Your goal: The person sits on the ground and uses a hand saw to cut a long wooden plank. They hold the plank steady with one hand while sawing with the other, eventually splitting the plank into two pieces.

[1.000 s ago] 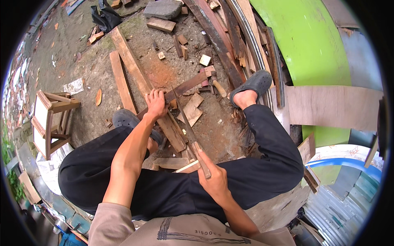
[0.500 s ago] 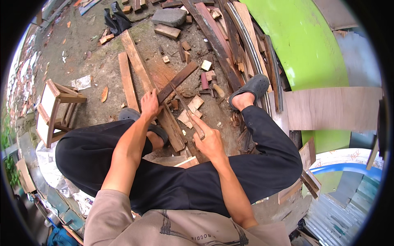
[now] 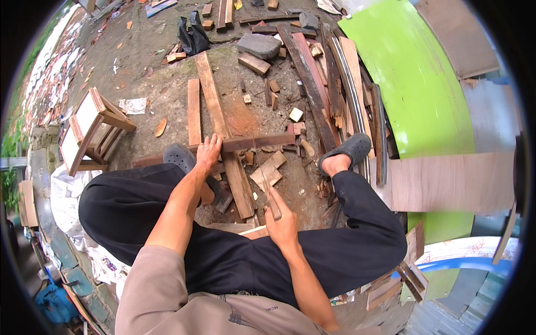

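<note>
In the head view, your left hand (image 3: pixel 208 153) is pressed palm-down with fingers spread over the near end of a dark reddish wood strip (image 3: pixel 258 142), which lies crosswise on top of a long plank (image 3: pixel 223 137) running away from you across the dirt. Your right hand (image 3: pixel 282 223) is closed around the wooden handle of a handsaw (image 3: pixel 262 173), whose thin blade reaches forward and meets the strip a little to the right of your left hand. Whether the teeth have bitten in is too fine to tell.

Sawing the strip looks like the step in hand. To do it well, keep your left-hand weight straight down so the strip cannot slide or roll on the plank, and keep those fingertips clear of the blade's line, since they sit close to it. Drive the saw in long, light strokes along one line and let the teeth do the work; forcing it is likely to bend the thin blade. The strip's far end hangs past the plank over loose offcuts (image 3: pixel 268 170), so it may sag and pinch the cut as you get through: ease off near the end.

Your left sandal (image 3: pixel 184 159) sits just beside the strip's near end, and your right sandal (image 3: pixel 349 151) is well off to the side.
</note>
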The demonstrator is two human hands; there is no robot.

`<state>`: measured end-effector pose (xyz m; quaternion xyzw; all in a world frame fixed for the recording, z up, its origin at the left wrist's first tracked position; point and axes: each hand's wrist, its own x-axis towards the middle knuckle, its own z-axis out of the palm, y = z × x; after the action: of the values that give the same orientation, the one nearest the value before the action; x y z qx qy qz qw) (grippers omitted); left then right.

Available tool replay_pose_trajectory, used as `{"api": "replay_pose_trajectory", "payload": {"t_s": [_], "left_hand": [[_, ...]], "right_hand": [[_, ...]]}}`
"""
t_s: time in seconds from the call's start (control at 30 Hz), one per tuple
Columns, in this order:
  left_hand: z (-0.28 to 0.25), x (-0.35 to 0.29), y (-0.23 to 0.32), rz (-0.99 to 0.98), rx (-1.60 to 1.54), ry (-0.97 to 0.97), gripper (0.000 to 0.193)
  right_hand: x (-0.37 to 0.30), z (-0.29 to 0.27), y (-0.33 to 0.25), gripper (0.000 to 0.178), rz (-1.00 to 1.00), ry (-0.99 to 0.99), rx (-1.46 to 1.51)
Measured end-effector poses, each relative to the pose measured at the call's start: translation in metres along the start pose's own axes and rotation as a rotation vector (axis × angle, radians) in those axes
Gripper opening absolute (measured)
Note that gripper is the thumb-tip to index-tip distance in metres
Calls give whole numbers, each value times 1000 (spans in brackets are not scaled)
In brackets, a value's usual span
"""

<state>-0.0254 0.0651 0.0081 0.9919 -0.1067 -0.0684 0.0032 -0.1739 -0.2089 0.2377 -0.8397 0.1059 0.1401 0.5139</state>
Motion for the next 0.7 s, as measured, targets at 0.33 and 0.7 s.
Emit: {"api": "replay_pose_trajectory", "payload": {"t_s": [0.33, 0.7], "left_hand": [[2, 13, -5, 40, -40, -174, 41], [-21, 30, -3, 152, 26, -356, 34]], "right_hand": [[-32, 52, 3, 59, -145, 47, 3], [-15, 38, -26, 60, -26, -71, 35]]}}
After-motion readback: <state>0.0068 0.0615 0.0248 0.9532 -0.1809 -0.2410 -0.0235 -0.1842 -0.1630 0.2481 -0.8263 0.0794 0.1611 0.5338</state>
